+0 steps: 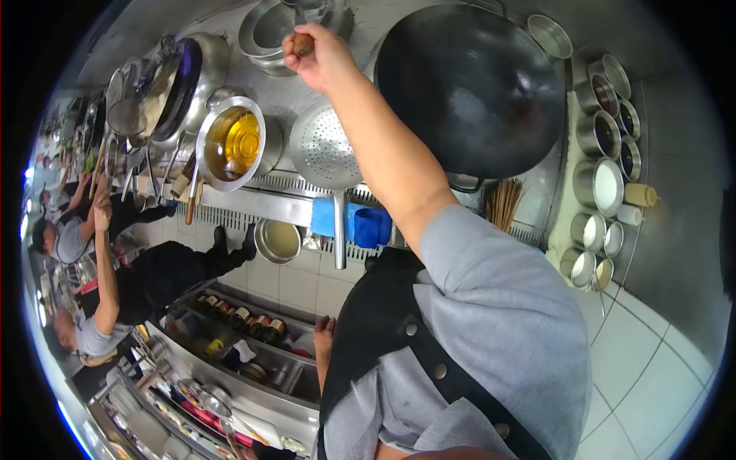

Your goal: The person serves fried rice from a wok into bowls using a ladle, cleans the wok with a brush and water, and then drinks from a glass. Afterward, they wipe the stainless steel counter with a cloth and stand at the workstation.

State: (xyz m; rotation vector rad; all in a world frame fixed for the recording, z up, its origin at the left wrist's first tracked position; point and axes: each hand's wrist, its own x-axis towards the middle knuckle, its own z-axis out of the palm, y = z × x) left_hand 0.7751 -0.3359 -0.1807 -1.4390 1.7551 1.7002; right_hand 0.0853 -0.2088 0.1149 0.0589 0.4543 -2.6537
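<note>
We find the wooden handle (303, 44) in the right hand (323, 63), fingers closed around it, near the far edge of the stove (291, 92), beside the bowls (257, 34). The tool's head is unclear; if it catches a rim, a bowl could tip or slide. The forearm passes over the strainer (316, 146), whose shaft (340, 230) overhangs the near edge: we judge that a brush from the apron (360, 307) could swing it. Toward the left end, a jolt could spill the yellow liquid (243, 142) from its pot (217, 134). To the right, a dropped elbow could strike the wok (468, 84). The left hand (325, 337) hangs beside the apron; we cannot tell whether its fingers grip anything.
</note>
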